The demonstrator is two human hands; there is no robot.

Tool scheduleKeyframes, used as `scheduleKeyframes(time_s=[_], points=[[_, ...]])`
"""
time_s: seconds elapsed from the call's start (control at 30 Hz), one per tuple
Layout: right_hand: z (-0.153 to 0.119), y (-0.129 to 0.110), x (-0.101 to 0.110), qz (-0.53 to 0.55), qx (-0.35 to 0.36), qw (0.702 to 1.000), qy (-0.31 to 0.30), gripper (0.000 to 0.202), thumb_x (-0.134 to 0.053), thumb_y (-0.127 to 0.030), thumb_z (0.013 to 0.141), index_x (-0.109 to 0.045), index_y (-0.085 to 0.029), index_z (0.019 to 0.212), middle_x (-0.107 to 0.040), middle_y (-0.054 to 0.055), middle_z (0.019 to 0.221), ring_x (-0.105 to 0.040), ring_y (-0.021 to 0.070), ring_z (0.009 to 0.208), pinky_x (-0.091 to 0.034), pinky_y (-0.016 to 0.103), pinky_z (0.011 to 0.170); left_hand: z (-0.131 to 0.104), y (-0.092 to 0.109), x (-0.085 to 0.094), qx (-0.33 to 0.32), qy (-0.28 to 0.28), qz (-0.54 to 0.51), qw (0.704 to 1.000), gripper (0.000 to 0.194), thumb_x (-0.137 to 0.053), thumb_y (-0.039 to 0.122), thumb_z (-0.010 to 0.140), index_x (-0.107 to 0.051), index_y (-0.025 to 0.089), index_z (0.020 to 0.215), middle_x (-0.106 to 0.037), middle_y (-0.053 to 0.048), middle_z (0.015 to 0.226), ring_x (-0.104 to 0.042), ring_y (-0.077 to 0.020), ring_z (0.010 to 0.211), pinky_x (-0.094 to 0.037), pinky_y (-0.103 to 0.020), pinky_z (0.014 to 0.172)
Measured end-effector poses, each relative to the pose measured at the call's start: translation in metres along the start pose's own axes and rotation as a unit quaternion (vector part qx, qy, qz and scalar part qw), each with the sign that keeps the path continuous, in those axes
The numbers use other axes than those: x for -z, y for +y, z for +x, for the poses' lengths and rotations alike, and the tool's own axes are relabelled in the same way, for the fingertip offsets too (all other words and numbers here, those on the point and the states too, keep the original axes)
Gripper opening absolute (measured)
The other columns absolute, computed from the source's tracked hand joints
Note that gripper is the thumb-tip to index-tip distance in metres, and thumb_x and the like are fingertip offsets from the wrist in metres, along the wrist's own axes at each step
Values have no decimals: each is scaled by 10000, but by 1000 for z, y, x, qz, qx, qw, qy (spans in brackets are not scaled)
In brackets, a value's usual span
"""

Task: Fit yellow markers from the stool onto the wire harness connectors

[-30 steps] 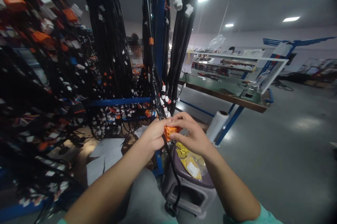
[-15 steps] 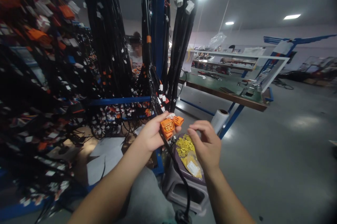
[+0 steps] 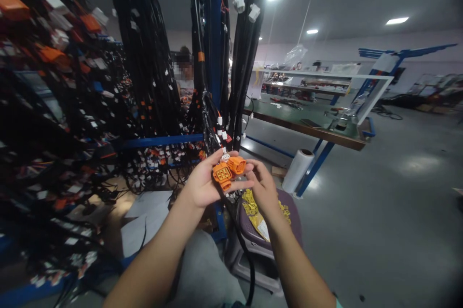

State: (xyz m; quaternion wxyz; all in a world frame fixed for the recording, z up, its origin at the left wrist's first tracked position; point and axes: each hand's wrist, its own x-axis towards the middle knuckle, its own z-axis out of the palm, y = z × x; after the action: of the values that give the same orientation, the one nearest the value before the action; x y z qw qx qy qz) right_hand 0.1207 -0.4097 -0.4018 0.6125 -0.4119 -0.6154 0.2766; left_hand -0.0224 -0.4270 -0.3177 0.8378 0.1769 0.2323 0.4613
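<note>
The left hand, palm up and half open at the center of the frame, cradles a cluster of orange connectors and a small white connector, while the right hand, its fingers loosely curled, reaches in from the right with fingertips at the cluster's edge; whether it grips anything is hard to tell. A black cable runs from beneath the left hand toward the bottom of the frame. Just below the right hand, yellow pieces and a yellow bag with a white label lie on a purple-topped stool. Dark wire bundles dotted with white and orange connectors hang from a blue rack, filling the left side of the frame, with a person partly visible behind them. Right of center, a clear plastic roll stands on the floor beside a blue leg of a green-topped desk, which holds assorted tools and parts.
</note>
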Motion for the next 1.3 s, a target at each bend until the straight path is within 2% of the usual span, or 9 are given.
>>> scheduleKeyframes(time_s=[0.2,0.3,0.43,0.53,0.6,0.87,1.1,1.2,1.3], points=[[0,14,-14,93,-68,991,-63,387,-425,-492,865,-591,-176,1014,-650,84,1050,-616,194,940,-511,332,794,-5,3,-6,-36,29,-1,999,427,-273,315,948,-608,72,843,-681,-133,697,-688,-225,734,-550,-339,638],[-4,11,-16,69,-47,996,-38,390,-421,-477,871,-596,-164,1023,-651,101,1041,-621,201,926,-519,341,763,-5,4,-5,-50,32,-6,998,414,-274,315,948,-600,78,855,-690,-137,740,-686,-219,704,-542,-305,565],[-16,-14,-8,-44,147,983,98,134,-508,-255,863,-621,-197,903,-662,47,858,-609,158,821,-493,310,745,-3,3,-2,-61,32,-12,998,414,-270,306,950,-595,76,834,-689,-129,742,-685,-220,711,-555,-338,623],[-22,-39,-4,-84,299,947,78,109,-554,-129,823,-616,-207,868,-649,18,758,-590,128,705,-480,272,655,0,2,0,-64,24,-9,998,415,-277,293,949,-601,71,817,-687,-130,740,-686,-223,730,-556,-349,658],[-23,-50,-4,-109,332,935,55,123,-572,-97,804,-612,-198,862,-655,21,751,-592,124,686,-479,263,630,1,2,0,-62,17,-7,998,419,-277,290,948,-608,69,820,-689,-135,750,-688,-225,734,-556,-350,660],[-23,-53,-13,-165,327,928,67,78,-604,-118,802,-608,-183,845,-691,28,759,-617,136,682,-474,264,624,4,1,1,-53,13,-2,999,440,-278,307,950,-621,76,801,-695,-122,757,-689,-219,763,-545,-367,730],[-24,-49,-24,-234,302,921,73,162,-644,-279,789,-621,-144,876,-678,69,766,-601,169,683,-476,292,624,5,-2,1,-55,-2,-14,998,425,-292,299,945,-626,65,823,-698,-129,814,-680,-217,827,-505,-372,829],[-24,-47,-25,-196,271,939,77,80,-607,-212,787,-616,-142,825,-645,45,709,-577,141,644,-463,260,601,6,-3,8,-46,-14,-6,999,386,-309,284,927,-629,71,890,-697,-133,854,-666,-246,897,-499,-396,831],[-22,-46,-24,-131,187,969,89,51,-587,-193,746,-616,-153,753,-558,-8,609,-507,101,549,-419,217,525,9,-3,19,-53,-45,2,998,312,-373,235,873,-623,80,976,-693,-136,911,-648,-263,947,-471,-443,883]])
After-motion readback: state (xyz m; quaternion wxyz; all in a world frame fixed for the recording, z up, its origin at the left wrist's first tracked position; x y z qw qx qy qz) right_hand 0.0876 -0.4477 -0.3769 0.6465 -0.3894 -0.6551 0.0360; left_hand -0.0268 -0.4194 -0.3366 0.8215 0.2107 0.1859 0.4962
